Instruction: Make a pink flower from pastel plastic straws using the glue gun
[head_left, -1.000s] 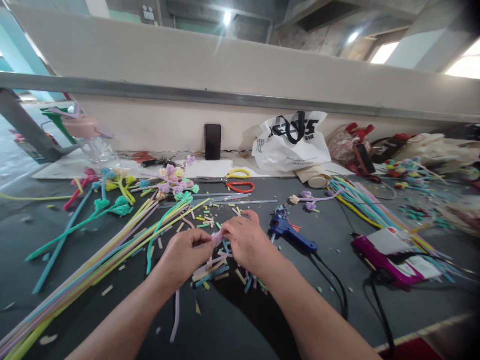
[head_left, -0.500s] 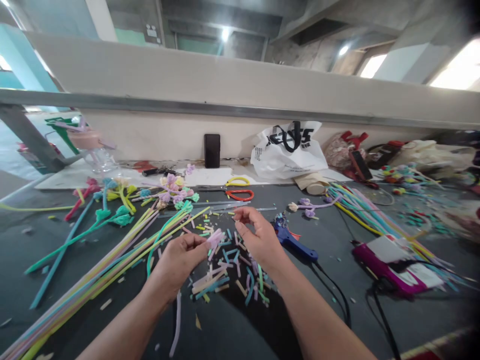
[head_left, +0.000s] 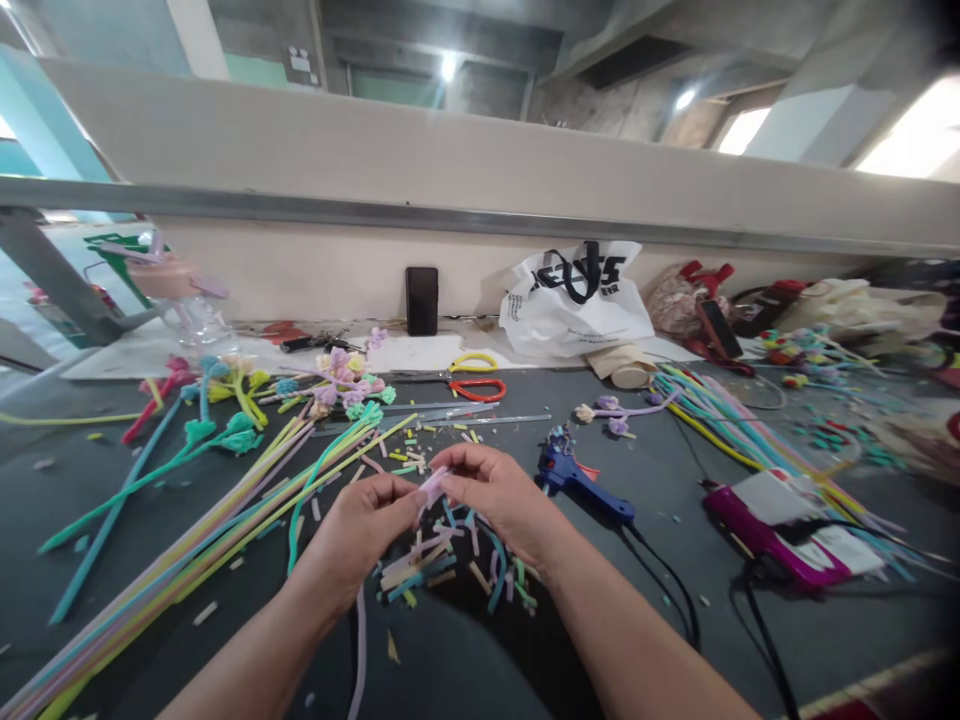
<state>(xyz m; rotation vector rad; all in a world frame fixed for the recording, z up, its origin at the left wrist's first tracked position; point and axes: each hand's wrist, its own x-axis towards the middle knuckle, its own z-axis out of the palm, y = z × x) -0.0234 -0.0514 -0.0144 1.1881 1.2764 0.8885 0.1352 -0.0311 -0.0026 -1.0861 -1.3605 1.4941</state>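
My left hand (head_left: pixel 358 528) and my right hand (head_left: pixel 501 492) meet over the dark table, both pinching a small pale pink fuzzy pipe-cleaner piece (head_left: pixel 432 487) between their fingertips. A lilac stem (head_left: pixel 355 645) trails down from under the left hand. Just below the hands lies a scatter of short cut pipe-cleaner bits (head_left: pixel 450 565) in several colours. A blue glue gun (head_left: pixel 581 482) lies right beside my right hand, its black cord running toward me.
Long pastel pipe cleaners (head_left: pixel 195 540) fan out on the left, with finished flowers (head_left: pixel 341 375) behind them. Red-handled scissors (head_left: pixel 480 389), a dark phone (head_left: pixel 421 300), a white bag (head_left: pixel 574 300) and a magenta box (head_left: pixel 780 520) sit farther back and right.
My right hand, lifted and apart half a second ago, has come back down and to the left, and now pinches the pink piece together with my left hand.
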